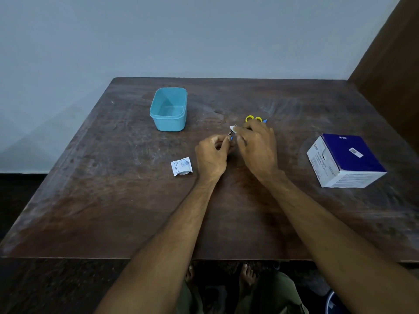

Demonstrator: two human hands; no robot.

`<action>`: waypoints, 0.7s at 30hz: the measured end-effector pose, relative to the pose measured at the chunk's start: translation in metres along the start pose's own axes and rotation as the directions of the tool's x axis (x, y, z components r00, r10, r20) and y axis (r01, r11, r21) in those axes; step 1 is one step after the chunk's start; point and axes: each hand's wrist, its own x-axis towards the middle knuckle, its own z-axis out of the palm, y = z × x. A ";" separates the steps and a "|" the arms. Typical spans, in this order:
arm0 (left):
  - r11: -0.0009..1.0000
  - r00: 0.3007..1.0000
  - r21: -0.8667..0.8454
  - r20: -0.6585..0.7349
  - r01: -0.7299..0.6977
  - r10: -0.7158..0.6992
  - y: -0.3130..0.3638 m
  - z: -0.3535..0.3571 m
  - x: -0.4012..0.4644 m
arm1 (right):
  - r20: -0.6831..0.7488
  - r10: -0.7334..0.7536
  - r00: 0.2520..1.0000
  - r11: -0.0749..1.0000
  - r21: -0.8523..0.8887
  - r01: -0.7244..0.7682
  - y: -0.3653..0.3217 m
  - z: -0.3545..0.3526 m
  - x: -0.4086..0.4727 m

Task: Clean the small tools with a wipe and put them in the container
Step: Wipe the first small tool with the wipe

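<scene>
The left hand [213, 155] pinches the near end of a thin metal tool [230, 133], its fingers curled shut around it; a speck of blue shows at the grip, and what kind of tool it is cannot be told. The right hand [256, 143] pinches a white wipe [233, 128] against the tool's far end, fingers closed on it. The tool's long axis runs from near-left to far-right, tilted up off the worktop [113, 200], so wiping would likely travel along that line. Just beyond the right hand lie yellow-handled scissors [253, 118], partly hidden by its knuckles, with something blue-tipped touching or just beside them. The blue container [169, 109] stands open and looks empty, to the far left of the hands; the left hand is nearer to it, and the worktop between them is bare. A torn wipe packet [181, 166] lies just left of the left wrist. The box of swabs [345, 160] sits well apart on the right, close to that edge.
</scene>
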 end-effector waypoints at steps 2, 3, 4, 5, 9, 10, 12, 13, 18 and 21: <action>0.996 0.998 0.083 -0.048 -0.039 0.043 0.004 -0.003 -0.001 | 0.036 -0.071 0.997 0.997 -0.037 0.072 -0.005 0.001 -0.004; 0.993 0.997 0.106 -0.060 -0.050 0.056 0.005 -0.003 -0.002 | 0.045 -0.092 0.995 0.994 -0.046 0.095 -0.007 0.001 -0.005; 0.992 0.996 0.114 -0.062 -0.057 0.064 0.005 -0.003 -0.002 | 0.044 -0.094 0.995 0.994 -0.050 0.096 -0.006 0.001 -0.006; 0.992 0.996 0.116 -0.061 -0.058 0.065 0.005 -0.003 -0.002 | 0.035 -0.078 0.996 0.995 -0.051 0.080 -0.004 -0.001 -0.004; 0.991 0.997 0.126 -0.052 -0.053 0.059 0.006 -0.003 -0.003 | 0.010 -0.040 0.999 0.997 -0.062 0.041 -0.001 -0.003 0.002; 0.989 0.996 0.132 -0.058 -0.060 0.068 0.006 -0.003 -0.003 | 0.024 -0.061 0.998 0.996 -0.068 0.062 -0.003 -0.003 0.001; 0.987 0.994 0.146 -0.075 -0.066 0.078 0.006 -0.004 -0.002 | 0.060 -0.109 0.992 0.990 -0.082 0.114 -0.006 0.000 -0.001; 0.986 0.994 0.151 -0.077 -0.065 0.078 0.006 -0.004 -0.003 | 0.071 -0.120 0.990 0.988 -0.092 0.126 -0.006 0.001 -0.001; 0.986 0.994 0.148 -0.062 -0.078 0.088 0.005 -0.004 -0.003 | 0.057 -0.050 0.997 0.988 -0.141 0.058 0.003 -0.003 0.009; 0.983 0.993 0.160 -0.068 -0.085 0.096 0.005 -0.004 -0.002 | 0.079 -0.087 0.993 0.982 -0.164 0.099 0.001 0.002 0.008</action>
